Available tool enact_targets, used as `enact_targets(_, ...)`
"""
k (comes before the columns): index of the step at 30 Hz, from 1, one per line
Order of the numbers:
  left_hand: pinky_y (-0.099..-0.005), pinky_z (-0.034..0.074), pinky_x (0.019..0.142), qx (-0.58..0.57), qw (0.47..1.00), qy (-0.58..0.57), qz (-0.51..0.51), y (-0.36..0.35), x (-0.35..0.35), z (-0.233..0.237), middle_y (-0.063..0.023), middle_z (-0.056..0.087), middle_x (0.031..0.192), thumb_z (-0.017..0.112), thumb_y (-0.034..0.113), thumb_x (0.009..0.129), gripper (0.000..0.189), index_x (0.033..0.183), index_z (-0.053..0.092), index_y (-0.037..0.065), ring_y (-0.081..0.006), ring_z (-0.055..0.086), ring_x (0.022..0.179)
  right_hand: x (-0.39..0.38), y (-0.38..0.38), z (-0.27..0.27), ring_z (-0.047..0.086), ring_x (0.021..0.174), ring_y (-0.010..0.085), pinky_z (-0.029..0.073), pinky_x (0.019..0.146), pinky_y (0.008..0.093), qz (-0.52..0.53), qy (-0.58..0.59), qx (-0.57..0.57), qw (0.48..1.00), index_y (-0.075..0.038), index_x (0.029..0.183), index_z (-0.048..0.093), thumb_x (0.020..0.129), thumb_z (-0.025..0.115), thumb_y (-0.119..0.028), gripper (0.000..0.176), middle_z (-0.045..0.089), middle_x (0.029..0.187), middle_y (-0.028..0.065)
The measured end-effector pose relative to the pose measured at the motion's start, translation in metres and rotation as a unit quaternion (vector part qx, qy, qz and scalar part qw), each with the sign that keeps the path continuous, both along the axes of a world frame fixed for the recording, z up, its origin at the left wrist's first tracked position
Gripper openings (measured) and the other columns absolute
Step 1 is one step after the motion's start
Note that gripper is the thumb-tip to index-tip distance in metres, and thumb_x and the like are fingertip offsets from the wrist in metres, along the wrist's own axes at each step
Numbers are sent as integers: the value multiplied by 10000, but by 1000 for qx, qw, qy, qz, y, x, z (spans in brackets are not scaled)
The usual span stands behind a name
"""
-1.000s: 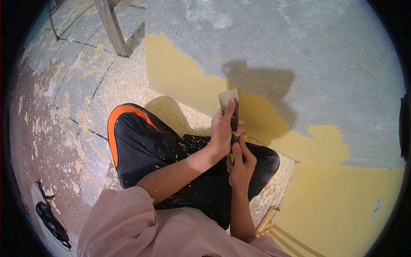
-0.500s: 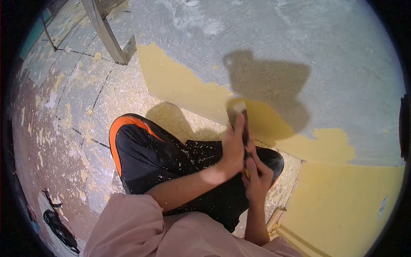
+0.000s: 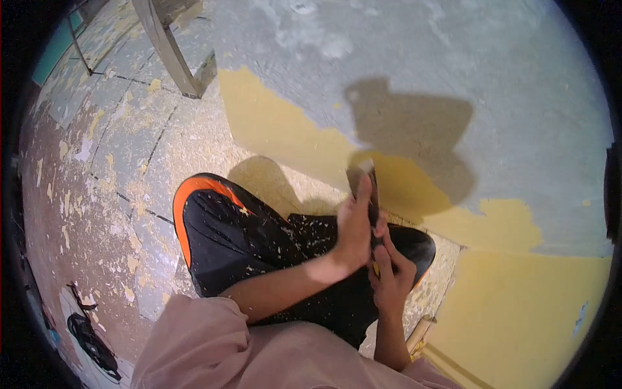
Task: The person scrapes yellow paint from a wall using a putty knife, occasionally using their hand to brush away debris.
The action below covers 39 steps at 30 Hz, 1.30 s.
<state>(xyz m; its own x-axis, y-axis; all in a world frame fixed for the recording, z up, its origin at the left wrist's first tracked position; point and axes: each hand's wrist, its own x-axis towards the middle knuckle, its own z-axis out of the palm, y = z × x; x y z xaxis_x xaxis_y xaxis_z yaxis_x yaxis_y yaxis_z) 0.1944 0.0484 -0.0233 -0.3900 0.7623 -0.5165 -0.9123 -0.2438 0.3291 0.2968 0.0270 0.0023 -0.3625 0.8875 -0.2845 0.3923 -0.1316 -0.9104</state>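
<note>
Both my hands hold a scraper (image 3: 374,211) with a flat blade and a dark handle. My left hand (image 3: 354,230) is closed round its upper part, thumb stretched along it towards the blade. Lower down, my right hand (image 3: 394,277) grips the handle end, where a bit of yellow shows. The blade end meets the wall (image 3: 414,65) near the border between bare grey surface and remaining yellow paint (image 3: 278,117). A dark shadow of the hands and tool falls on the wall just beyond.
My crossed legs in black trousers (image 3: 227,240) carry paint flakes. Flakes also litter the floor (image 3: 123,162). A wooden post (image 3: 165,48) stands at upper left, a black cable (image 3: 91,340) lies at lower left. A yellow-painted wall (image 3: 525,311) rises at right.
The view has shifted slightly, so the scene sits a little further right. The scraper's blade, blurred before, is now sharper; both hands keep their hold on it.
</note>
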Motion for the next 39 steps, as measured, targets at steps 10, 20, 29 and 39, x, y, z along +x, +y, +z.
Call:
enact_targets(10, -210, 292, 401, 10, 999, -42, -4, 0, -15, -18, 15, 422, 529, 428, 475, 924, 426, 723, 485, 105, -68, 361, 429, -17, 3, -10, 437, 594, 34, 366, 516, 190, 6, -24, 28, 999, 33, 1155, 560, 882, 565, -125, 315, 589, 712, -5)
enact_targets(20, -194, 220, 389, -50, 998, 7, 23, -7, -50, -20, 70, 305, 487, 431, 608, 864, 477, 689, 478, 166, -52, 318, 425, -42, 6, -35, 502, 702, 40, 428, 595, 189, 75, 16, 108, 991, 19, 1188, 543, 886, 525, -79, 318, 650, 906, 41)
enact_targets(29, -198, 259, 381, -44, 999, -11, 20, -11, -50, -9, 51, 380, 543, 435, 530, 900, 401, 759, 472, 157, -56, 331, 413, -46, -3, -15, 541, 840, 85, 456, 730, 250, 59, -32, 75, 995, 33, 1159, 556, 876, 540, -82, 305, 656, 1018, 133)
enact_targets(39, -218, 282, 381, -9, 1000, -3, 13, -13, -22, 5, 2, 441, 529, 441, 512, 906, 460, 696, 489, 105, -77, 345, 400, -28, -3, -8, 512, 756, 66, 451, 702, 238, 32, -11, 71, 997, 23, 1171, 551, 884, 538, -93, 309, 671, 908, 86)
